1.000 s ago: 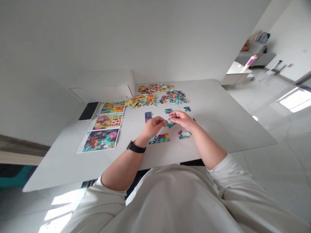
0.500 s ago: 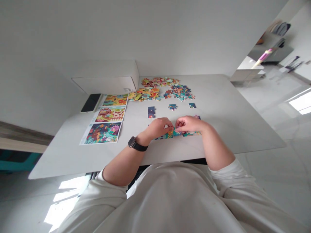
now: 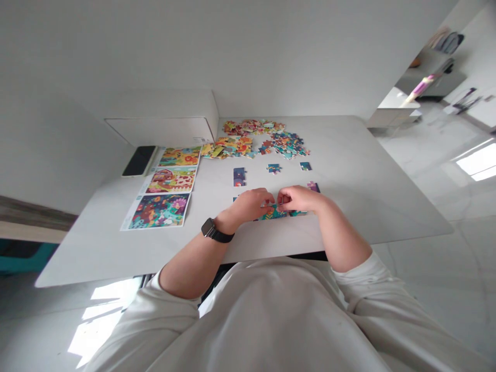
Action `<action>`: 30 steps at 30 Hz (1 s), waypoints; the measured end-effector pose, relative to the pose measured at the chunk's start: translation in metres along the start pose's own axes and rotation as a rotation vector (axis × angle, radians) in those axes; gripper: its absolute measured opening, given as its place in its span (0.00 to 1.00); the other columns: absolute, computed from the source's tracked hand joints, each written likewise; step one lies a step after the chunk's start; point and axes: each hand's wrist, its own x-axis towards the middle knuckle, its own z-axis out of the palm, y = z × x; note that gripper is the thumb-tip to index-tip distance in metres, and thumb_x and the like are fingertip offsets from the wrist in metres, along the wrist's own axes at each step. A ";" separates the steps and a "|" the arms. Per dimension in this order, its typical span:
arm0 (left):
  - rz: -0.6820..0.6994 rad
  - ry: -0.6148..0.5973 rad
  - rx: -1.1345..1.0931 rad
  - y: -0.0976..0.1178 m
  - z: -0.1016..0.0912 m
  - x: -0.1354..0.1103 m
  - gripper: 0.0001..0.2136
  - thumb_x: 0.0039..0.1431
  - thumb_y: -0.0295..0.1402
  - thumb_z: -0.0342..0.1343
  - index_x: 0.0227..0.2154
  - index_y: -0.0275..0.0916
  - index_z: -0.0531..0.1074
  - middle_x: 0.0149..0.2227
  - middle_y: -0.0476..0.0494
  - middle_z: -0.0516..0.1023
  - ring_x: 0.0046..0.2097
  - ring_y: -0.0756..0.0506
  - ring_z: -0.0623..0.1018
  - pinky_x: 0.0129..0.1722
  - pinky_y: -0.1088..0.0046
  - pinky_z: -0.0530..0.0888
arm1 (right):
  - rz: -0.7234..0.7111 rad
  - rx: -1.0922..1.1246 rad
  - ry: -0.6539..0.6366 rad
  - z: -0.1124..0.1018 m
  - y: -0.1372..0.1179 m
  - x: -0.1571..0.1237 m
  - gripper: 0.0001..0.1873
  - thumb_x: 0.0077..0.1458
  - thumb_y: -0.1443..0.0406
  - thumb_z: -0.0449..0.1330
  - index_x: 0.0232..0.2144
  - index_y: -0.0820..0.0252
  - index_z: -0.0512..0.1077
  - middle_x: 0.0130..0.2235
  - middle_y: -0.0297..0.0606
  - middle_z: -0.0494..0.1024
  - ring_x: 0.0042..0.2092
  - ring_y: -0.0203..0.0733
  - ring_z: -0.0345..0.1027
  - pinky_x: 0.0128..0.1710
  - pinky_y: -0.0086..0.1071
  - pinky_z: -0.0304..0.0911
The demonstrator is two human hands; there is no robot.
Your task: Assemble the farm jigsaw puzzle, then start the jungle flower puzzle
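Note:
My left hand and my right hand rest close together on the white table, fingers curled down onto a joined strip of teal puzzle pieces that lies between and under them. My left wrist wears a black watch. Both hands pinch or press the strip; what exactly each finger grips is hidden.
Loose puzzle pieces lie heaped at the far middle. Small joined bits lie nearer: a dark blue one, two small ones. Three picture cards, a black phone and a white box are at left.
Both hands came down from holding a piece in the air to the table, and now press on the teal strip near the front edge.

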 end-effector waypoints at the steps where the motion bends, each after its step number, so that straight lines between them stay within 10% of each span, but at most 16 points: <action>1: -0.002 -0.006 0.006 0.000 0.000 0.000 0.09 0.61 0.33 0.63 0.44 0.43 0.83 0.43 0.43 0.82 0.42 0.42 0.81 0.44 0.69 0.74 | 0.004 -0.004 -0.001 0.000 0.000 0.000 0.09 0.51 0.61 0.74 0.33 0.53 0.78 0.28 0.32 0.83 0.28 0.40 0.76 0.26 0.31 0.63; 30: 0.126 -0.194 0.154 0.011 -0.015 -0.014 0.15 0.63 0.30 0.64 0.52 0.43 0.77 0.51 0.43 0.80 0.52 0.40 0.80 0.52 0.64 0.74 | 0.066 -0.324 0.011 -0.001 -0.025 -0.006 0.07 0.55 0.63 0.73 0.36 0.56 0.81 0.35 0.33 0.85 0.35 0.39 0.75 0.33 0.30 0.60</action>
